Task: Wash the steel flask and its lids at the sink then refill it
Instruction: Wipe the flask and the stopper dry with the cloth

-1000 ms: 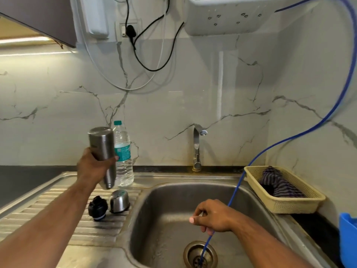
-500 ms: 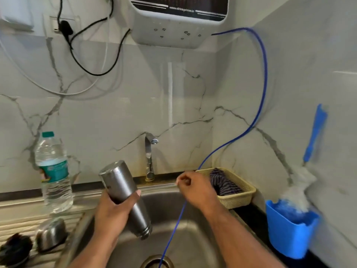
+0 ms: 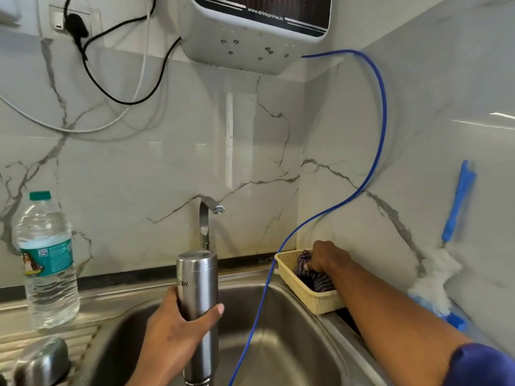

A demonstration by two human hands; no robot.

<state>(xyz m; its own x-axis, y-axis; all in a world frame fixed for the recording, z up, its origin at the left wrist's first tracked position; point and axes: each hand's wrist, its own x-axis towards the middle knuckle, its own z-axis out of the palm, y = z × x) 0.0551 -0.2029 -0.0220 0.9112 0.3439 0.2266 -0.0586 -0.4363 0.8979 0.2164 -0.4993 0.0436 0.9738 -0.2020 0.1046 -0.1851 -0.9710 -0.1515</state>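
washing looks barely begun: left hand point(image 3: 178, 327) curls its fingers round the steel flask point(image 3: 198, 277) over the sink point(image 3: 292, 344), right hand point(image 3: 328, 256) clutches the cloth point(image 3: 320, 281) in the basket point(image 3: 312, 302) with curled fingers; lids point(image 3: 41, 360), refill remain.

**Marble-look corner above a steel sink**

From my feed I see a back wall point(image 3: 139, 176) and a right-hand wall point(image 3: 446, 107) of glossy pale tile with grey veins, meeting in a corner. A bright vertical streak of light reflects on the back wall. A white water purifier point(image 3: 250, 37) hangs up high, and a blue tube point(image 3: 383, 121) runs from it down into the sink point(image 3: 306, 344). To the left are a socket point(image 3: 60, 19), a black cable point(image 3: 111, 93) and a white cable point(image 3: 83, 129). A steel tap point(image 3: 204, 221) stands behind the basin. A dark surface point(image 3: 125, 278) strip runs along the foot of the back wall.
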